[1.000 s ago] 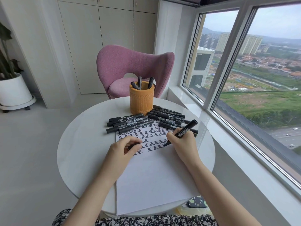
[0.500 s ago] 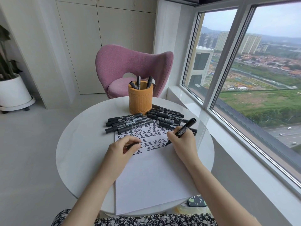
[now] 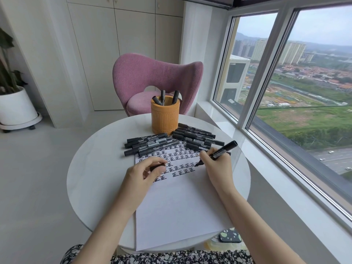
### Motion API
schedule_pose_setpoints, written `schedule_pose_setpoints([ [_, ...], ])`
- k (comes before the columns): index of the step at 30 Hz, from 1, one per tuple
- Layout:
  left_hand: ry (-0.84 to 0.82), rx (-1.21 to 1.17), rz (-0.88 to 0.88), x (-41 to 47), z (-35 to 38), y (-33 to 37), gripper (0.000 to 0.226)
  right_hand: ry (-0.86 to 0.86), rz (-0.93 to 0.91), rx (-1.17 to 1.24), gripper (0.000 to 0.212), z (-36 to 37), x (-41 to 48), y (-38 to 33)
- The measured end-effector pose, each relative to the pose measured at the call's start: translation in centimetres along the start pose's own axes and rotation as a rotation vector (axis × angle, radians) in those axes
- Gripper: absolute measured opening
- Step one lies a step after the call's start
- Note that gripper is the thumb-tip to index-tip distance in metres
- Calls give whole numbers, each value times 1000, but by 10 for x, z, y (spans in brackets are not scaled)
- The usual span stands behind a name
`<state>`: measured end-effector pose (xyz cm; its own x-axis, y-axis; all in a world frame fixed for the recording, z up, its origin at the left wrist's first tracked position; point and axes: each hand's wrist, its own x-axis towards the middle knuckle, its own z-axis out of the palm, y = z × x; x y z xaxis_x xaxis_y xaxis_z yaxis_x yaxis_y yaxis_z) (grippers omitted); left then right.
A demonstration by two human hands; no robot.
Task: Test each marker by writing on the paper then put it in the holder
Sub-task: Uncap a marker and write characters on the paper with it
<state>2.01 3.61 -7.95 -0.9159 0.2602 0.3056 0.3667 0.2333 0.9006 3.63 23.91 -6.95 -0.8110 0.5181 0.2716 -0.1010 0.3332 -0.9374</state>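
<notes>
Right hand (image 3: 215, 166) gripping black marker pen (image 3: 223, 150), tip on white paper sheet (image 3: 181, 216). Left hand (image 3: 144, 172) on sheet, pinching small black piece (image 3: 157, 166). Orange cylindrical holder (image 3: 165, 119) behind, well apart.

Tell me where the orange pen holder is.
Head view, centre: the orange pen holder stands at the far side of the table, behind the loose markers, before the pink chair.

A pink upholstered armchair (image 3: 152, 77) stands behind the round white table (image 3: 99, 178); a potted plant (image 3: 7, 73) in a white planter (image 3: 16, 107) sits on the floor at far left; pale cabinets (image 3: 114, 54) line the back wall; a large window (image 3: 304, 82) at right overlooks buildings and fields; a speckled dark phone (image 3: 230, 235) lies below the table's near edge.
</notes>
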Motion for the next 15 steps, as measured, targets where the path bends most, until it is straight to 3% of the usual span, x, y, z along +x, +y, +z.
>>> schedule_pose_setpoints([
  [4, 35, 9, 13, 0, -1, 2, 20, 17, -13, 111, 37, -1, 1, -3],
  [7, 60, -43, -5, 1, -2, 3, 23, -32, -25, 185, 28, -4, -1, -13],
  [12, 78, -149, -25, 3, -1, 3, 28, -207, 142, 442, 24, 3, -8, -30],
  [15, 76, -188, -26, 4, -1, 4, 27, -268, 148, 426, 43, 14, -15, -38],
])
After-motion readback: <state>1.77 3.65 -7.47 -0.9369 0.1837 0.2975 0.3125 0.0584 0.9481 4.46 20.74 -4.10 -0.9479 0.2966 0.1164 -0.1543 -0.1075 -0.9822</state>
